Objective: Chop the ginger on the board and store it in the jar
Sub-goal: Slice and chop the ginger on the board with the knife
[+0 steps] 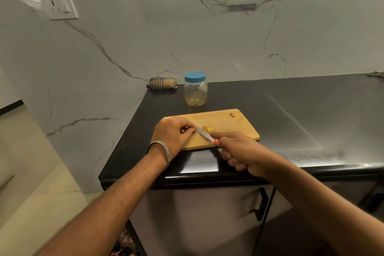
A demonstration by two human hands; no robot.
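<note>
The left hand (172, 134) lies knuckles-up on the wooden board (239, 129), fingers curled and pinching a small dark ginger piece (194, 130) at the fingertips. The right hand (242, 153) is wrapped around the red handle of the knife (205, 134), forefinger extended along its top. The blade points toward the left fingertips, its tip just beside them. Yellow cut ginger (208, 129) lies just beyond the blade. The jar (195, 91), blue lid on, stands beyond the board.
</note>
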